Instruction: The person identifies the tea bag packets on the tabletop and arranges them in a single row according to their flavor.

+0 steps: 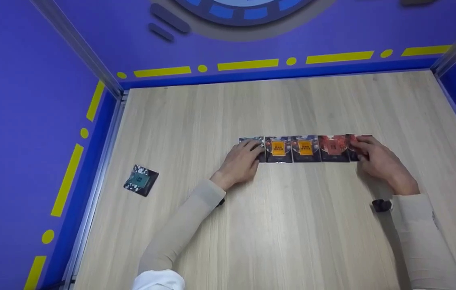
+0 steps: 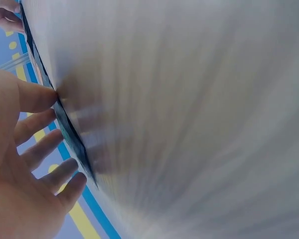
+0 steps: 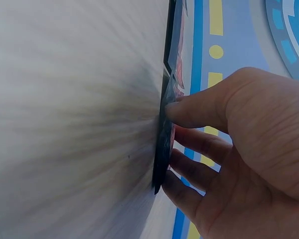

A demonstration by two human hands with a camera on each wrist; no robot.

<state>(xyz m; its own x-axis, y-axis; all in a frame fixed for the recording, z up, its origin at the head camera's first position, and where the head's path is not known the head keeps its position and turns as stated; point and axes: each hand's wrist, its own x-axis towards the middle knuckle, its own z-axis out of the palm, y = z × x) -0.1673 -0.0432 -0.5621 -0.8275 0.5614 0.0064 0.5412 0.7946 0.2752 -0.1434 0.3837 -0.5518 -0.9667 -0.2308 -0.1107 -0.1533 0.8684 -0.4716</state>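
Observation:
Small flat square packets lie edge to edge in a row on the table. My left hand [image 1: 239, 164] rests its fingers on the dark packet [image 1: 262, 156] at the row's left end, hiding most of it. In the left wrist view its thumb meets this packet's near edge and the other fingers spread over it. My right hand [image 1: 382, 164] touches the red and black packet [image 1: 353, 154] at the right end, thumb and fingertips on its face. Between the hands lie an orange packet [image 1: 279, 149], a second orange packet [image 1: 305, 148] and a red packet [image 1: 334, 147].
A teal and black packet [image 1: 141, 180] lies turned at an angle, apart on the left of the wooden table [image 1: 292, 225]. Blue panels [image 1: 195, 52] with yellow marks stand along the back and sides. A metal rail [image 1: 98, 193] borders the left edge.

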